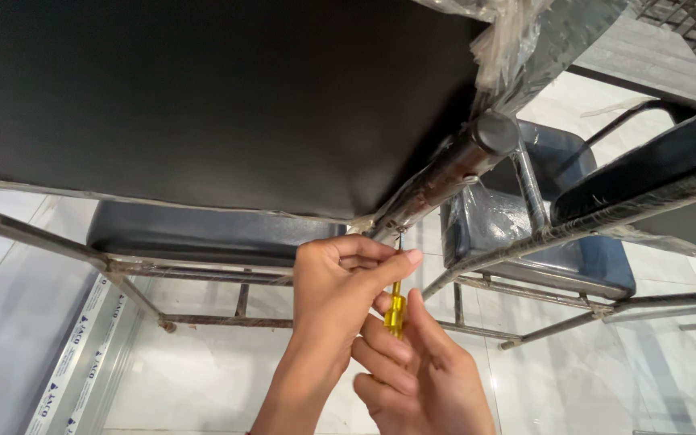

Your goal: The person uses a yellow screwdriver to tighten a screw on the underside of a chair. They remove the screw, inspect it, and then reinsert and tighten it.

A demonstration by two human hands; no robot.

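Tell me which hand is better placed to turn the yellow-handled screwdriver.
Probably the right hand: its fingers wrap the yellow-handled screwdriver, while the left hand steadies its shaft near the metal chair-frame tube.

— How is the light behaving here?

— Bright daylight is bouncing off the pale floor [203, 379], while the dark seat underside [203, 97] is sitting in deep shade and showing little detail.

— Any glare?

— The plastic wrap [517, 40] is catching white glints, and the metal leg [437, 181] is shining in streaks.

— Sharpness?

— The middle is staying crisp; straight bars are bowing slightly toward the edges, and the far corners are softening.
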